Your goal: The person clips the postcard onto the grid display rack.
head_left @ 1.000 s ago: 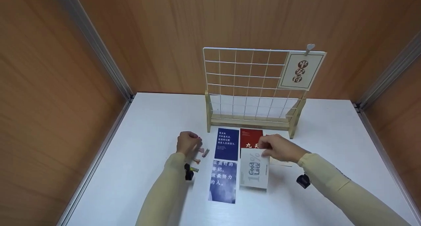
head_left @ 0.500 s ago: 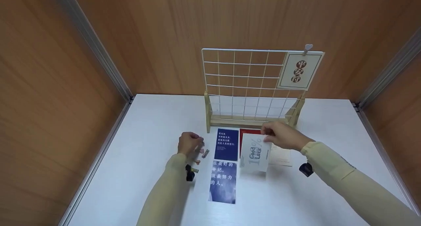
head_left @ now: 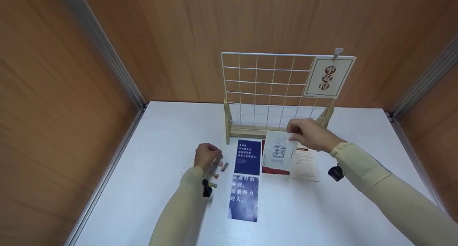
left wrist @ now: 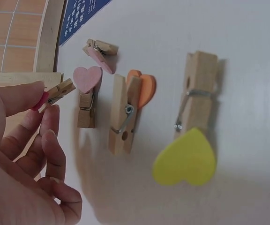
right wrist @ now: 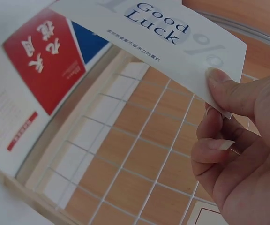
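Between thumb and fingers, my right hand (head_left: 311, 133) pinches the corner of a white "Good Luck" card (head_left: 279, 151), raised in front of the grid rack (head_left: 264, 88). Below it, the card overlaps a red card (right wrist: 48, 61) in the head view. My left hand (left wrist: 27, 154) pinches a small wooden clothespin (left wrist: 60, 90) with a red decoration, partly hidden by the thumb. Beside that hand on the table lie clothespins with hearts: a pink one (left wrist: 86, 96), another pink one (left wrist: 100, 51), an orange one (left wrist: 130, 110) and a yellow one (left wrist: 191, 140).
A cream card (head_left: 329, 77) hangs at the rack's upper right under a heart clothespin (head_left: 337, 53). Flat on the white table (head_left: 171, 131) lie a dark blue card (head_left: 247, 157), a blue-violet card (head_left: 244, 199) and a cream printed card (head_left: 306, 165). Wooden panels enclose the table.
My right hand has lifted the white card from near the table and carried it up toward the rack, uncovering the red card's lower edge. My left hand stays nearly in place.
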Motion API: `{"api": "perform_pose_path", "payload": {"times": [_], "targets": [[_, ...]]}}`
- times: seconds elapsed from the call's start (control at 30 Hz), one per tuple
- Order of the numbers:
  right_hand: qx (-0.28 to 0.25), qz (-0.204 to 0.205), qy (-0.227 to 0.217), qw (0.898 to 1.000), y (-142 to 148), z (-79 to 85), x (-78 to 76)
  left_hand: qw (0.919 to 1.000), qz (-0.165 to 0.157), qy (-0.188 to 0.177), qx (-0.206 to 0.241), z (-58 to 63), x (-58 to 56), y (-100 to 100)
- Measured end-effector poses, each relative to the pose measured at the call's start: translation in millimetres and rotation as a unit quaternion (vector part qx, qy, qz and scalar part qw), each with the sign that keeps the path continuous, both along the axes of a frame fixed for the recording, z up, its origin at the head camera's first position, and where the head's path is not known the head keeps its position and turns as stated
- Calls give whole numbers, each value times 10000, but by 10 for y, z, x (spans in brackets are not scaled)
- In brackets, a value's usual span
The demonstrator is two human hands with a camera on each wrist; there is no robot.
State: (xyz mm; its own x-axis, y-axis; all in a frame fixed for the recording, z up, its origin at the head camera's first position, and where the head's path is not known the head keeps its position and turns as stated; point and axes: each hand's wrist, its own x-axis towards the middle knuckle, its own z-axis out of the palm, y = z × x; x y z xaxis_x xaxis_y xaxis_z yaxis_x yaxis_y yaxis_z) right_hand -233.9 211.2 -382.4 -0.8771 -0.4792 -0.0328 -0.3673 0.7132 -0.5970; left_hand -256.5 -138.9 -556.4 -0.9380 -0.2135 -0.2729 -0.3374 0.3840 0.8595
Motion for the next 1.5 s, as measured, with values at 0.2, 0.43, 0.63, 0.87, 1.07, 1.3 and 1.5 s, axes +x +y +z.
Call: {"api": "perform_pose_path", "payload": {"times": [0.2,0.43,0.63,0.87,1.07,1.3,1.5], "targets": [[0,-26,204,9998,-5,90,-55,9985,-165,419,-310,13,-35,-25],[16,-96,270,9996,-18,200,-114,9931,-285,847,-756,17,-89,-42],[-12,-70,402,9992,-12,309,-178,9909,-459,1052,-702,7,-114,-24],[22,-46,680,9977,-16,451,-264,9914,-612,974,-632,30,-119,3],[55,-79,727,9973,1,612,-292,9945,-668,658,-471,40,-117,8],[21,-160,1072,9941,16,706,-343,9858,-855,1184,-831,20,-81,-3],[20,-253,1177,9927,12,782,-389,9888,-785,1036,-729,18,-54,17]]}}
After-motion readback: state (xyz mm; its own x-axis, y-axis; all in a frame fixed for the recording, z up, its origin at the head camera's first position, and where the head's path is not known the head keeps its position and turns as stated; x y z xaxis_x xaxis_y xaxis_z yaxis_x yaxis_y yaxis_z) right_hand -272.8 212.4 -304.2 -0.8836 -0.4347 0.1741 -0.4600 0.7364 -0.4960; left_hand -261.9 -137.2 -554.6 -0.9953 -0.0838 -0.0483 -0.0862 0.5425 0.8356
